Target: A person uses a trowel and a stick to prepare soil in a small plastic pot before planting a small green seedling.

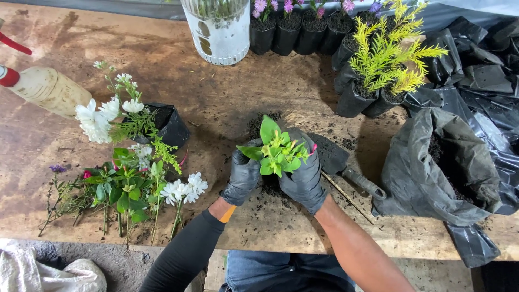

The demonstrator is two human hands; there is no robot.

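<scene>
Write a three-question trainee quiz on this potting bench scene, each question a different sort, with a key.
1. True or false: both gloved hands, the left hand and the right hand, close around the small green plant.
2. Which tool lies on the wooden table just right of the hands? A) scissors B) trowel C) rake
3. Fill in: the cut flowers lie to the person's ____ side.

Key: 1 true; 2 B; 3 left. The open soil bag sits at the right, and the yellow-green shrub stands behind it in a black grow bag.
</scene>
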